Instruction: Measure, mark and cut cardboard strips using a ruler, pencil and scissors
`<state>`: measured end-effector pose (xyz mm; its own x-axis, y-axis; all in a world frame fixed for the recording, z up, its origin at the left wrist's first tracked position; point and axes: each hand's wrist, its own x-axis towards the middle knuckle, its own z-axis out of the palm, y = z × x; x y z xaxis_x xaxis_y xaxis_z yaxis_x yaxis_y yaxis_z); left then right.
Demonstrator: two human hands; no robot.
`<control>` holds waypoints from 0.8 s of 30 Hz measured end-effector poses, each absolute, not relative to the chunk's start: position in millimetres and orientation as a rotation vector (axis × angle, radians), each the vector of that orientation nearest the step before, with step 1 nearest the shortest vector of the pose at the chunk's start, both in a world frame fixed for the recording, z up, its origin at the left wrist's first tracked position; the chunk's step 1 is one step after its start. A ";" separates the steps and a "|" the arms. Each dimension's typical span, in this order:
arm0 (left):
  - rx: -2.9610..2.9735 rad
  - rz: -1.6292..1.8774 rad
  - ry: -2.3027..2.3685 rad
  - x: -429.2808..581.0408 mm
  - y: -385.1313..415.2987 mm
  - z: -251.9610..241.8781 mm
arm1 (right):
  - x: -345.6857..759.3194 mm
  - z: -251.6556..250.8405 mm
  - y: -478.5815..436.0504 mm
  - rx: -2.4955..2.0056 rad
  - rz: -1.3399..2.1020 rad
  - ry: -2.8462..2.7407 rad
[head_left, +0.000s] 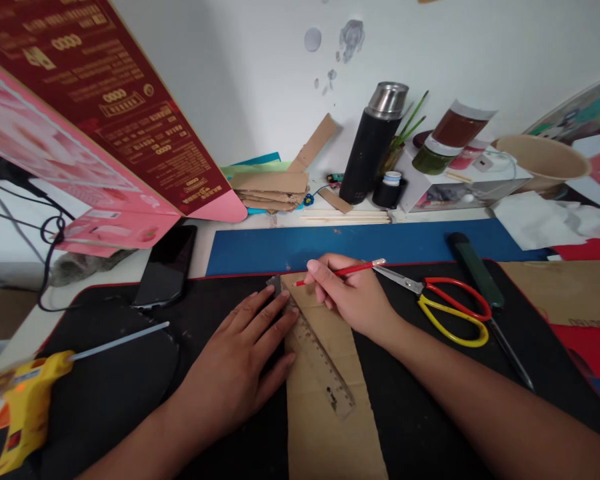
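A brown cardboard strip [330,437] lies on the black mat, running from the bottom edge up to the middle. Across it, slanting, rests a clear ruler [325,363]. My left hand [250,340] lies on the ruler's upper part with its fingers spread, pressing it against the cardboard. Between the thumb and fingers of my right hand [353,293] is a red pencil [355,268], its tip at the cardboard's top end beside the ruler. Just right of that hand are scissors [440,297] with red and yellow handles.
A yellow glue gun [30,407] lies at left, below a phone [167,265] and a tall pink-red box [145,113]. Behind stand a black flask [373,147] and paint jars [435,153]. A green-handled tool [475,270] lies right of the scissors.
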<state>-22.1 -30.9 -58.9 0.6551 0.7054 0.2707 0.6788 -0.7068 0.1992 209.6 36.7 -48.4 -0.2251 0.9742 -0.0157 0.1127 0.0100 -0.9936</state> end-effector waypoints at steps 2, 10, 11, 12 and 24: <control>2.781 0.510 1.164 -21.6 -30.6 -58.2 | 209.5 -48.0 36.5 -1.177 1.319 -1.463; 2.768 0.510 1.158 -21.6 -29.5 -57.3 | 209.1 -48.7 36.8 -1.169 1.310 -1.467; 2.764 0.510 1.159 -21.8 -29.6 -57.5 | 209.2 -48.8 36.9 -1.169 1.309 -1.469; 2.761 0.512 1.160 -22.0 -29.8 -57.7 | 209.2 -48.7 37.0 -1.171 1.308 -1.474; 2.783 0.505 1.150 -21.9 -30.0 -59.4 | 208.8 -49.5 36.8 -1.168 1.288 -1.496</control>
